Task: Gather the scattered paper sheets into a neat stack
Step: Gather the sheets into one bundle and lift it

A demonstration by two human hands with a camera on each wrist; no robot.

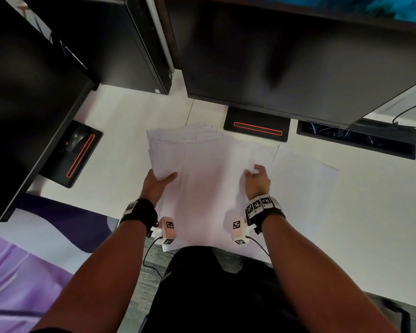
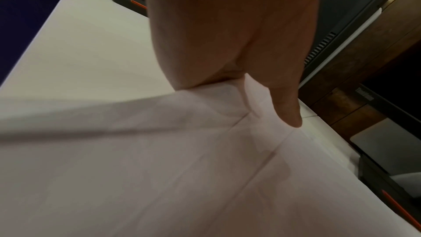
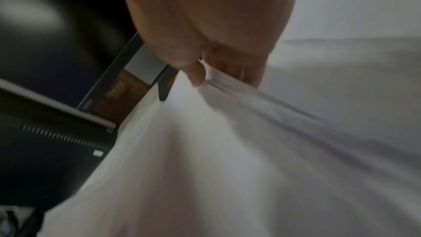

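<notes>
A loose pile of white paper sheets (image 1: 209, 174) lies fanned across the white desk (image 1: 120, 140) in front of me. My left hand (image 1: 162, 180) grips the pile's left edge, thumb on top and fingers hidden beneath. In the left wrist view the thumb (image 2: 289, 114) presses down on the sheets (image 2: 182, 168). My right hand (image 1: 256, 175) pinches the right edge of the upper sheets; the right wrist view shows the thumb and fingers (image 3: 198, 77) closed on a bunched edge of paper (image 3: 250, 132). One more sheet (image 1: 305, 186) lies flat to the right, partly under the pile.
A large dark monitor (image 1: 286, 63) hangs over the desk's far side, its stand base (image 1: 257, 127) just behind the pile. A second stand base with a mouse (image 1: 76, 140) sits at the left. A cable tray (image 1: 356, 140) is at the back right. A purple cloth (image 1: 22, 272) lies at lower left.
</notes>
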